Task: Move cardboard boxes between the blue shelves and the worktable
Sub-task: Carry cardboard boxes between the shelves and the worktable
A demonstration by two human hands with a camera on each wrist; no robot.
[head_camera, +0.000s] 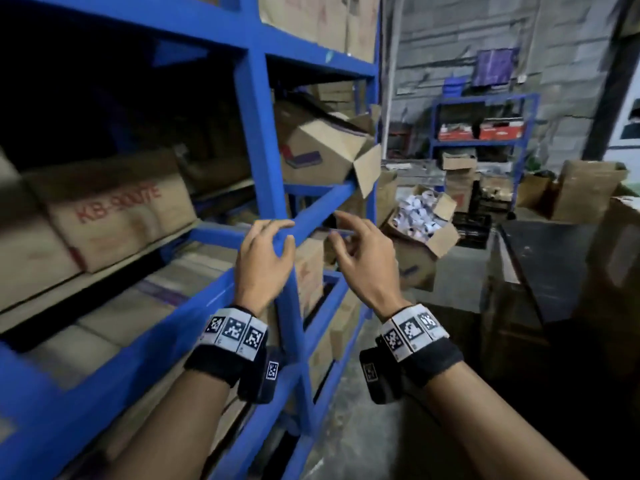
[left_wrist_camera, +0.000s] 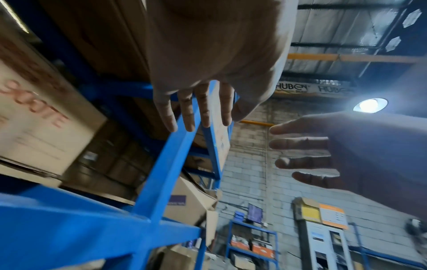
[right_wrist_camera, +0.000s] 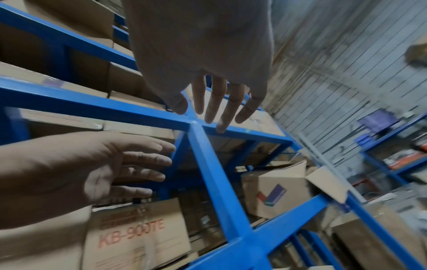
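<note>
Blue shelves (head_camera: 263, 140) fill the left of the head view, stacked with cardboard boxes. One box is printed KB-900TE (head_camera: 114, 209) and shows again in the right wrist view (right_wrist_camera: 134, 237). A tilted box with an open flap and a red and purple logo (head_camera: 322, 150) (right_wrist_camera: 277, 193) sits in the bay to the right of the upright. My left hand (head_camera: 280, 237) (left_wrist_camera: 196, 113) hovers in front of the upright, fingers loosely spread, holding nothing. My right hand (head_camera: 341, 233) (right_wrist_camera: 215, 102) is beside it, empty too, in front of the right bay.
A dark flat worktable top (head_camera: 540, 265) stands at the right, with boxes (head_camera: 588, 188) behind it. An open box of white rolls (head_camera: 422, 220) lies tilted on the floor past the shelf end. A smaller blue shelf (head_camera: 485, 123) stands at the far wall. Concrete floor (head_camera: 363, 410) runs along the shelves.
</note>
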